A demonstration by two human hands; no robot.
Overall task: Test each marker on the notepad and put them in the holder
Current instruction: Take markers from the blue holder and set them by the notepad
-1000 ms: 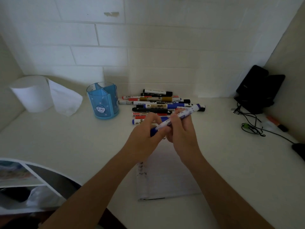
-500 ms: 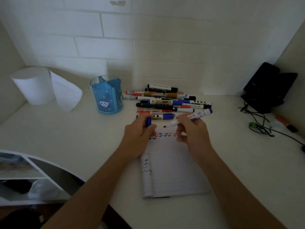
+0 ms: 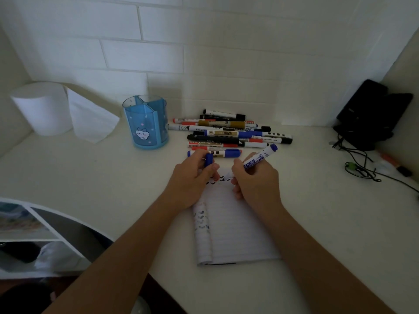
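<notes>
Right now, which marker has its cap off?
The blue marker in the right hand, tip down at the notepad; the left hand holds its cap. The rest lie in a pile beside the holder.

A white desk (image 3: pixel 90 189) carries a lined notepad (image 3: pixel 235 232) near its front edge. A pile of markers (image 3: pixel 229 132) lies behind the notepad, with a blue holder (image 3: pixel 146 123) just left of the pile. A paper roll (image 3: pixel 42 107) stands far left, and a black device (image 3: pixel 367 112) with cables (image 3: pixel 360 168) sits at the right.
</notes>
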